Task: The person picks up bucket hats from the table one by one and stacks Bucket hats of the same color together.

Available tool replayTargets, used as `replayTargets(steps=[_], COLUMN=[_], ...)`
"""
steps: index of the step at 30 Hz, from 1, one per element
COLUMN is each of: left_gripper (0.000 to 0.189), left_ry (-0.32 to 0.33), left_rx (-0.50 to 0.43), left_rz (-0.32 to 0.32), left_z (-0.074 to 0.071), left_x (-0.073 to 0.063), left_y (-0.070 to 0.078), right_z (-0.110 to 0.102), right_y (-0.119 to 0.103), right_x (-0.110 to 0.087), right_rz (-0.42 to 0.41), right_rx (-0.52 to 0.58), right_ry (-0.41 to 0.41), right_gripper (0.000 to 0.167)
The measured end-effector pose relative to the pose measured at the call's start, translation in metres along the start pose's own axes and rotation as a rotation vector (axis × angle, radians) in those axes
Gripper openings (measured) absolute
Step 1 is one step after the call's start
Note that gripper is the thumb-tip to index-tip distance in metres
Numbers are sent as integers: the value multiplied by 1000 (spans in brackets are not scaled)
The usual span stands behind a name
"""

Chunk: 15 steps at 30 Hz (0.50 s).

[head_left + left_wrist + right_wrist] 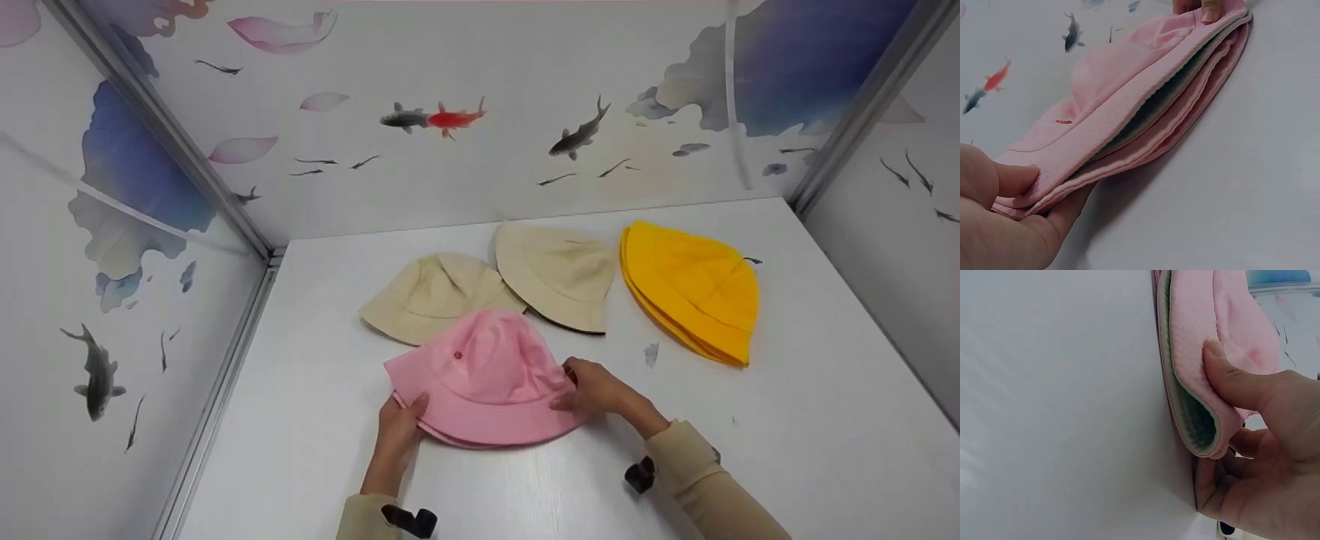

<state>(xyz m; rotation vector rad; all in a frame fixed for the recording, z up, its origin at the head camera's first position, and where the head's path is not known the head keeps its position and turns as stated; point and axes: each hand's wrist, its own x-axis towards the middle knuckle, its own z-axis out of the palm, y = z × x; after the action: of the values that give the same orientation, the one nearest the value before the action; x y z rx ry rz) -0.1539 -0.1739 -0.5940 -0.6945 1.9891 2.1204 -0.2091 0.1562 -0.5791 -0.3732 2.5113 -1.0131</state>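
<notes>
A pink bucket hat (487, 382), folded flat with a small red mark on its crown, lies at the front middle of the table. My left hand (403, 424) pinches the brim at its left end, thumb on top and fingers underneath, as the left wrist view shows. At the other end my right hand (596, 388) grips the brim, its thumb pressing the upper layer in the right wrist view. Between the brim layers of the pink hat (1129, 107) a greenish lining shows through the gap.
Behind the pink hat lie two beige bucket hats, one on the left (442, 296) and another (559, 274) overlapping it. A yellow hat (694, 289) rests at the back right. Printed walls (480, 187) enclose the white table (300, 360) at the back and sides.
</notes>
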Motion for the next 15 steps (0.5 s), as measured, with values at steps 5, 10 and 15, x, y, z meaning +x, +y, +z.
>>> replayTargets(steps=[5,10,15], left_gripper=[50,52,62], left_ry=[-2,-8,-88], left_rx=[13,43,36], left_rz=[-9,-17,-35], left_z=[1,3,9], left_x=[0,-1,-2], left_y=[1,4,9], right_z=[1,0,-13], right_y=[5,9,16], right_x=[-2,-8,-21], right_rz=[-28,-55,-118], right_rx=[3,65,121], right_ry=[-6,10,46], right_gripper=[41,38,33])
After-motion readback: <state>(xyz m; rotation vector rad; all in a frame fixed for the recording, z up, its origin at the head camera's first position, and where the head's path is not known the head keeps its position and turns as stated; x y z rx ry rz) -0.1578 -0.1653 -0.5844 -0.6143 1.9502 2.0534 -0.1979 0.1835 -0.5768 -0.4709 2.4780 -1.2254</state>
